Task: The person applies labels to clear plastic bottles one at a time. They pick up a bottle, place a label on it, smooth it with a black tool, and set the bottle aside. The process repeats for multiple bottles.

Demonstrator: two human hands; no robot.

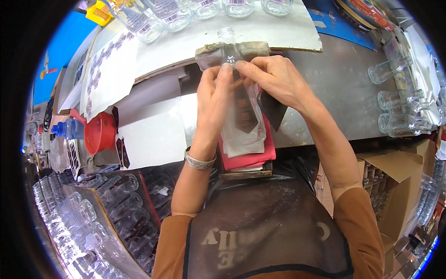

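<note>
A person's bare hands work on a clear glass bottle (226, 35) at a grey metal table, seen from above; the landmark here is the red cloth (269, 151) at the table's near edge. The bottle lies beyond the red cloth, its neck pointing away and resting across a rolled beige cloth (207, 56). The left hand (212, 98) has thumb and forefinger pressed at the bottle's shoulder, by some white print; the right hand (280, 79) meets it there, thumb and forefinger pinched close together, though whether they grip film or only glass cannot be told. A dark piece (275, 110) juts out under the right hand, and a pale folded layer (242, 145) covers the middle of the red cloth. Work on this bottle appears partway, with both hands busy at its print. Far beyond the red cloth, a row of bottles (204, 8) with print and barcodes seems further along. Well to its right, clear bottles (402, 124) lie on their sides, no marking discernible, perhaps untreated; how many remain is unclear. To its left are a red dipper (99, 133) and, farther off, a patterned sheet (106, 76).
</note>
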